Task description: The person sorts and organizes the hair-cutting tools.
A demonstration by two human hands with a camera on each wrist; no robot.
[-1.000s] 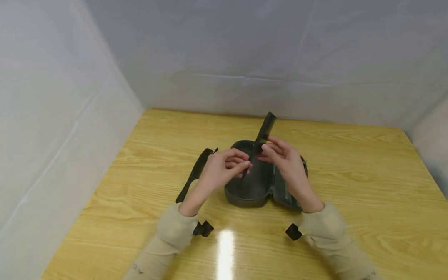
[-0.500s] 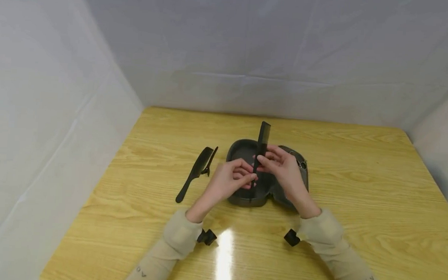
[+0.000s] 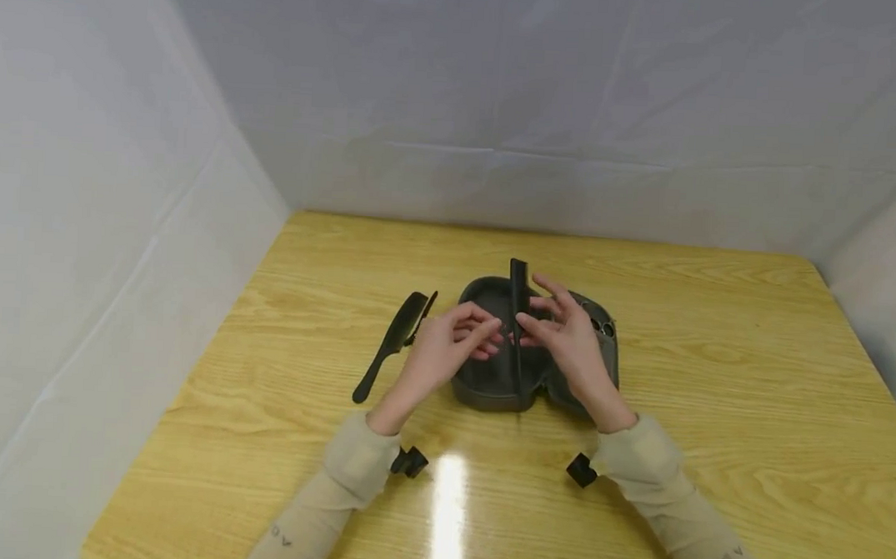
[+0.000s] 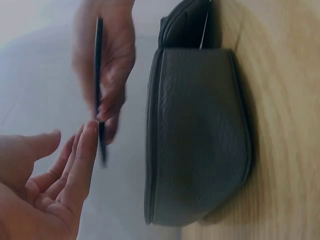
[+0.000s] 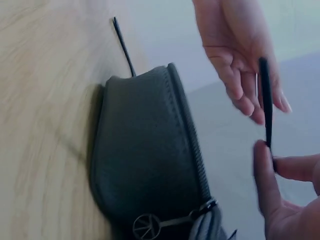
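A thin black comb (image 3: 517,316) stands lengthwise over an open dark grey pouch (image 3: 488,385) in the middle of the wooden table (image 3: 713,408). My right hand (image 3: 565,343) pinches the comb near its middle between thumb and fingers. My left hand (image 3: 445,346) hovers just left of it with relaxed fingers, its fingertips close to the comb. In the left wrist view the comb (image 4: 99,75) hangs in the right hand beside the pouch (image 4: 200,135), with my left palm (image 4: 45,200) open. In the right wrist view the comb (image 5: 265,95) is above the pouch (image 5: 145,165).
A black handled brush (image 3: 388,348) and a slim black clip (image 3: 421,312) lie on the table left of the pouch. A round metal zipper pull (image 5: 146,226) hangs at the pouch's right end. White sheeting walls in the table on three sides.
The comb has come down from a raised, tilted pose to lie lengthwise over the pouch. My left hand has let go of its lower end and opened.
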